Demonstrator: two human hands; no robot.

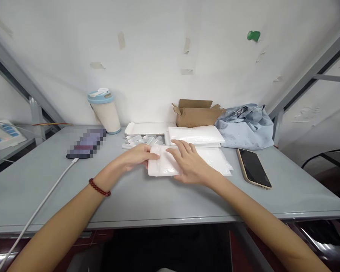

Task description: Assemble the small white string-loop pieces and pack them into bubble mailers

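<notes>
A flat white plastic-wrapped packet (166, 168) lies in front of me, its left end slightly off the table. My left hand (138, 155) pinches that end, thumb on top and the other fingers mostly hidden beneath. Across the packet's middle reaches my right hand (191, 162), palm down with its fingers spread and the thumb by the near edge. More white packets (219, 162) lie under and to the right of my right hand. Just behind is a stack of similar white packets (195, 134). Small clear and white plastic pieces (137, 140) lie beyond my left hand.
At the back stand a cream tumbler (106, 113) with a blue lid, a long white packet (153, 128), an open cardboard box (198, 115) and light blue cloth (246, 128). A phone (255, 168) lies right; a blurred phone (87, 143) with a white cable (42, 204) lies left.
</notes>
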